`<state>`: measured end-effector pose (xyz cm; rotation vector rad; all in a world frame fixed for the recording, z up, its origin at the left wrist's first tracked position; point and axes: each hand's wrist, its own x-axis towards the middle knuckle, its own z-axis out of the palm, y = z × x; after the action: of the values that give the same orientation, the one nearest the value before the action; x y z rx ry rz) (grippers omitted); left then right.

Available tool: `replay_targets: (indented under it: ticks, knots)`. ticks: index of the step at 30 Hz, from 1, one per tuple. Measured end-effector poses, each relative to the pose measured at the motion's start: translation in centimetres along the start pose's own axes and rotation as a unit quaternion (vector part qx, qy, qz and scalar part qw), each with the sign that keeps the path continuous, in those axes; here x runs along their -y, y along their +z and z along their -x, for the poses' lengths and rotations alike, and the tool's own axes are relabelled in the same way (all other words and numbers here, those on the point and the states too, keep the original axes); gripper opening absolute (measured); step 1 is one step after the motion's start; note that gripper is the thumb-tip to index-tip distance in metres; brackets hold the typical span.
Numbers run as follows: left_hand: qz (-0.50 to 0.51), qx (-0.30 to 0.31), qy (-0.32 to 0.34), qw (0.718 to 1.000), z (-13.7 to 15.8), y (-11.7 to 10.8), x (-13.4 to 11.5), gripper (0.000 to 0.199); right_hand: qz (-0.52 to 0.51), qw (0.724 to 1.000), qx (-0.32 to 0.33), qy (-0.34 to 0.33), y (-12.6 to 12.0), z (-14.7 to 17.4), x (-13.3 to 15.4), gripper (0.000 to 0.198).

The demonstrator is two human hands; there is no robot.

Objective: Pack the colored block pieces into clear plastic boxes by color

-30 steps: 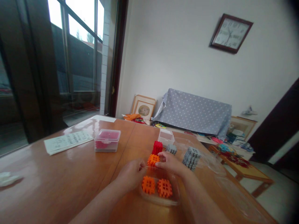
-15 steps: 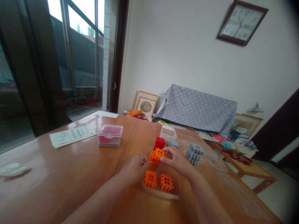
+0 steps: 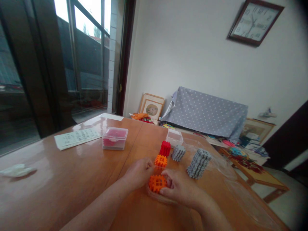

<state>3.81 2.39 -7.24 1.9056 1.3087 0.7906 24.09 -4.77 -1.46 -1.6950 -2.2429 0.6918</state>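
Observation:
My left hand (image 3: 141, 171) has its fingers closed at the far left rim of a clear plastic container (image 3: 163, 199). Inside the container, the thumb and fingers of my right hand (image 3: 179, 186) pinch an orange interlocking tile (image 3: 158, 183) with a square window pattern. My right hand hides much of the container's right side. Just beyond the rim stands an orange tile stack (image 3: 160, 161). A red tile stack (image 3: 165, 148) is behind it. To the right stand a short grey stack (image 3: 178, 153) and a taller grey stack (image 3: 199, 163).
An open small clear box (image 3: 174, 138) is behind the stacks. Clear plastic lids (image 3: 250, 202) lie along the right table edge. On the left are a lidded box with pink contents (image 3: 115, 138), written paper sheets (image 3: 77, 138) and a crumpled tissue (image 3: 18, 170).
My right hand has moved from the orange stack back toward me, down into the container, and now grips an orange tile there. My left hand has stayed at the rim.

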Motion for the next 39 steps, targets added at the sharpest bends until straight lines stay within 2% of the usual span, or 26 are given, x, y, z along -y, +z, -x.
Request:
replay_targets:
  ticks: [6,13,20,27,39]
  knots:
    - [-0.021,-0.005,-0.003,1.0,0.1,-0.1,-0.1,0.022,0.039,0.999,0.014,-0.013,0.7,-0.9,0.1,0.016]
    - [-0.01,0.002,-0.006,1.0,0.0,-0.2,0.0,0.031,0.025,0.999,0.017,-0.015,1.0,-1.4,-0.2,0.022]
    - [-0.009,0.0,-0.01,1.0,-0.1,0.0,0.1,0.022,0.037,0.999,-0.003,0.002,0.6,-1.0,-0.5,0.023]
    - [-0.003,0.003,-0.008,1.0,0.0,0.0,0.0,0.032,0.062,0.997,0.0,-0.037,1.3,-1.7,-0.5,0.023]
    - [-0.013,-0.001,-0.005,1.0,0.0,0.1,0.1,0.037,0.07,0.997,-0.012,-0.042,1.5,-1.9,-1.2,0.025]
